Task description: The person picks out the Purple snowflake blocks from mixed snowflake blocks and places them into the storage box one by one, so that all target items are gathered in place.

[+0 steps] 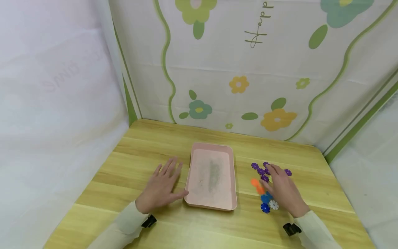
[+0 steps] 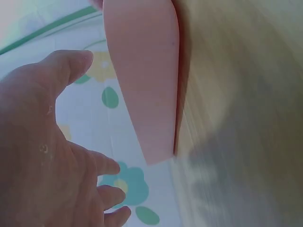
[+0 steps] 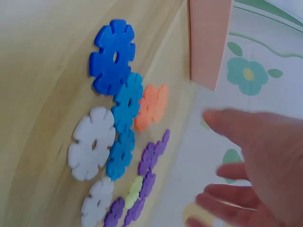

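A pink tray [image 1: 231, 180] lies on the wooden table [image 1: 149, 138], nothing in it. My left hand [image 1: 163, 185] rests flat on the table just left of the tray, fingers spread, thumb near the tray's front left corner. My right hand [image 1: 281, 188] hovers open over a cluster of flower-shaped plastic discs to the right of the tray: purple discs [image 1: 255, 166], an orange disc [image 1: 255, 183], a dark blue disc [image 1: 265, 208] and a white disc [image 1: 274, 204]. The right wrist view shows the blue disc [image 3: 112, 56], white disc [image 3: 92, 142], orange disc [image 3: 151, 107], with my fingers [image 3: 236, 127] held above them, holding nothing.
Floral cloth walls [image 1: 248, 69] close off the back, and white cloth [image 1: 56, 103] hangs at the left side. Bare wood lies in front of the tray and behind it. The tray's pink side [image 2: 147, 80] fills the left wrist view beside my left palm [image 2: 38, 156].
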